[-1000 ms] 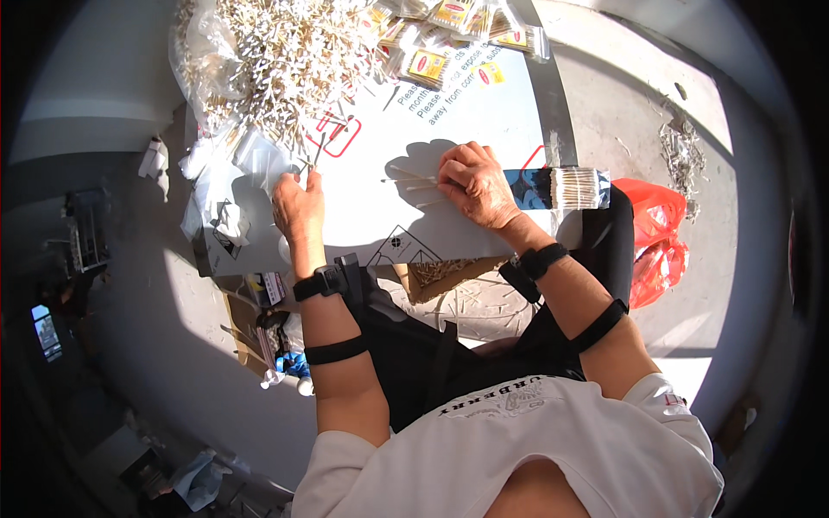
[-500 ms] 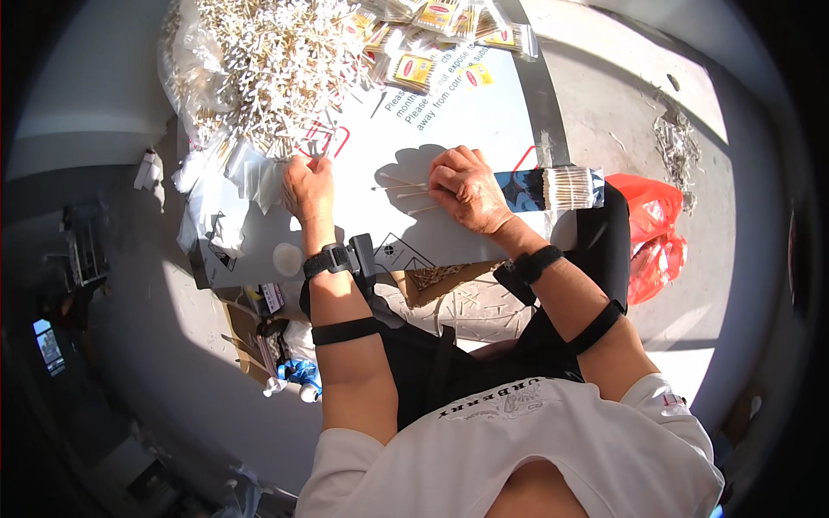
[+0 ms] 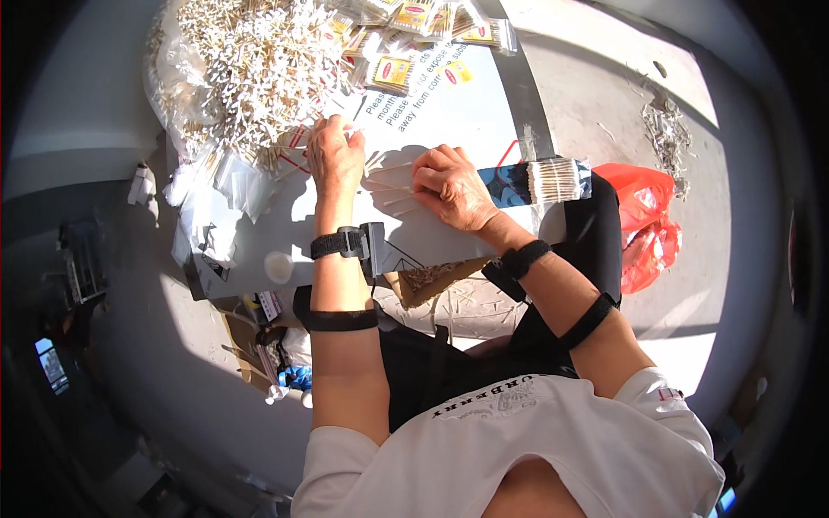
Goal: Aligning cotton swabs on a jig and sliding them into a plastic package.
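Note:
A large heap of cotton swabs (image 3: 250,73) covers the far left of the grey-white board (image 3: 414,237). My left hand (image 3: 337,160) is at the near right edge of that heap, its fingers closed. White swab tips show at its fingertips and beside its palm. Farther right, my right hand (image 3: 453,188) is curled around a few cotton swabs (image 3: 393,192), whose tips fan out to the left. Just beyond its wrist lies a clear packet of cotton swabs (image 3: 554,180), its swabs lined up side by side. Dark blue film (image 3: 507,184) extends from this packet toward my right hand.
Several filled swab packets with yellow labels (image 3: 390,72) lie at the far edge. Clear plastic bags (image 3: 244,181) rest left of my left hand. A red plastic bag (image 3: 643,229) is on the right, with loose swabs (image 3: 667,138) on the floor. An open carton (image 3: 436,281) stands below the board.
My left hand has moved right and away from me, from beside the clear bags to the heap's right edge. My right hand stays around its swabs. The whole view has shifted slightly.

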Demonstrator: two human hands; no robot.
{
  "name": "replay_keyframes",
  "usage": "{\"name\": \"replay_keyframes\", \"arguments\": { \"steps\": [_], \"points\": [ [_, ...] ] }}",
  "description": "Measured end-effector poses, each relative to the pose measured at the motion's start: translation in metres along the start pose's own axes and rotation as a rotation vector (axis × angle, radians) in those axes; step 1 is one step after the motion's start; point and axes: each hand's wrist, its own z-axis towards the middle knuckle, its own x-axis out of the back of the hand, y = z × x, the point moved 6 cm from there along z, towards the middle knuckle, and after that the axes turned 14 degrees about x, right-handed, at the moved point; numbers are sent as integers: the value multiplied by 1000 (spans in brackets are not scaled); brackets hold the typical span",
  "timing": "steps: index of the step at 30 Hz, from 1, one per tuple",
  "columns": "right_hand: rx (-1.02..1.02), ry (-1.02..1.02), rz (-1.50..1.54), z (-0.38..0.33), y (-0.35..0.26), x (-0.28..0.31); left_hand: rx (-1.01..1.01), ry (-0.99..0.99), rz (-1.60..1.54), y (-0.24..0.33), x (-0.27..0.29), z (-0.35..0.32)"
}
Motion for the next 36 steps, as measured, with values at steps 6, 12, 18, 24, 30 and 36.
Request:
{"name": "replay_keyframes", "arguments": {
  "steps": [6,12,18,24,30,36],
  "points": [
    [11,8,13,3,-2,-3,-187,52,218,15,-4,26],
    [-11,25,22,-1,2,-1,-50,-124,-125,-23,58,-30],
    [4,13,5,-1,1,-2,70,-456,-248,-36,70,-100],
    [3,1,13,-1,2,-1,-67,341,366,-56,75,-29],
    [7,-7,25,-1,1,-1,-115,-28,129,-61,28,5],
    [1,2,22,1,0,-2,43,161,105,-86,62,16]
  ]
}}
